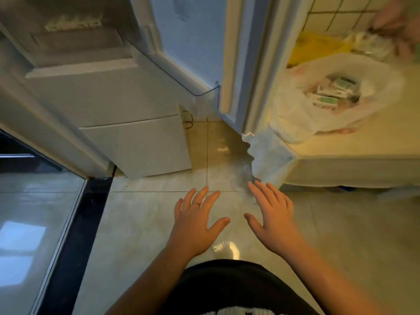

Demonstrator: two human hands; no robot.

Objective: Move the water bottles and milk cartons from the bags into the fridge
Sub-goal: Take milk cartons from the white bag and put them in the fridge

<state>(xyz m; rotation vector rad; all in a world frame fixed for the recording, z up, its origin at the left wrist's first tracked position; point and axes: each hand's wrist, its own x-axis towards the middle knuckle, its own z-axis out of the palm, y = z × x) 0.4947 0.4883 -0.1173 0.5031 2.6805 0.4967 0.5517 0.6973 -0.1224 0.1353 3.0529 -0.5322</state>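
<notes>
My left hand (195, 220) and my right hand (273, 218) hover side by side over the floor, palms down, fingers spread, holding nothing. A white fridge (109, 105) stands at the left with its upper door (229, 53) swung open toward the middle. On a cream counter (354, 153) at the right sits a white plastic bag (302, 114) with several green-and-white milk cartons (329, 92) showing in its mouth. A yellow bag (316, 47) lies behind it. No water bottles can be made out.
A clear door shelf (200, 89) juts from the open door. Another white bag (268, 153) hangs over the counter corner. Another person's blurred hand (395, 23) reaches in at the top right. A dark threshold and glass panel (34, 212) lie at the left.
</notes>
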